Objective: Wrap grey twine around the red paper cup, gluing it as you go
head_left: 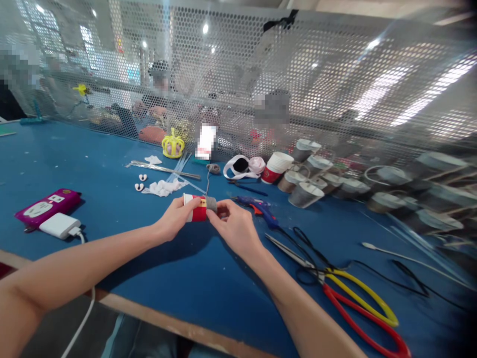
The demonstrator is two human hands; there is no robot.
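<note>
Red cup (198,214), long axis crosswise — rim left, base right; left fingers (191,206), right fingers (216,221) clamped on it.

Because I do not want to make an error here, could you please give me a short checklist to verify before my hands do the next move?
1. Paper cup supported: ok, the left hand grips it on its side.
2. Right hand at the end wrapped in grey yarn: ok, though its exact pinch is hidden.
3. Yarn supply: ok, a strand runs from the small yarn ball to the cup, with no tool across it.
4. Glue gun hot: cannot tell.
5. Scissors free of the black cable: not ok, it crosses them.
</note>
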